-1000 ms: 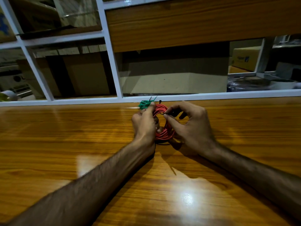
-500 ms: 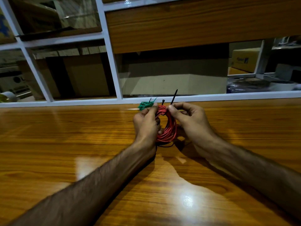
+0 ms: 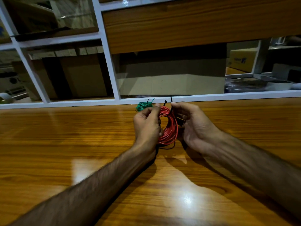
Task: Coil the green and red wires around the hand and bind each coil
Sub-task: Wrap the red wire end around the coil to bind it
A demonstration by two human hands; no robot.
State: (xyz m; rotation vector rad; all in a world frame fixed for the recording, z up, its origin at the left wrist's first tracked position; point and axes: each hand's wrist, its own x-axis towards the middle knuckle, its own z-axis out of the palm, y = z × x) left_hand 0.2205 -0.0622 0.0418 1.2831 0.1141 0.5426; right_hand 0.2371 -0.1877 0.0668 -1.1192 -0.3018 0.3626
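A red wire coil [image 3: 169,128] stands on edge just above the wooden table [image 3: 65,144], between both hands. My left hand [image 3: 146,126] grips its left side, thumb on top. My right hand [image 3: 195,126] pinches a black cable tie [image 3: 169,110] that loops over the top of the red coil; the tie's tail sticks up past the fingertips. A small green wire coil [image 3: 144,106] lies on the table behind my left hand, with a short black tie end poking up from it.
A white window frame [image 3: 228,96] runs along the table's far edge. Behind the glass stand cardboard boxes [image 3: 171,74]. A wooden panel [image 3: 195,22] hangs above. Bright light reflections show on the near table.
My right hand has slid down along the tie, so less of its black tail shows above the fingers. The red coil has turned more edge-on and stands more upright. The green coil has not moved.
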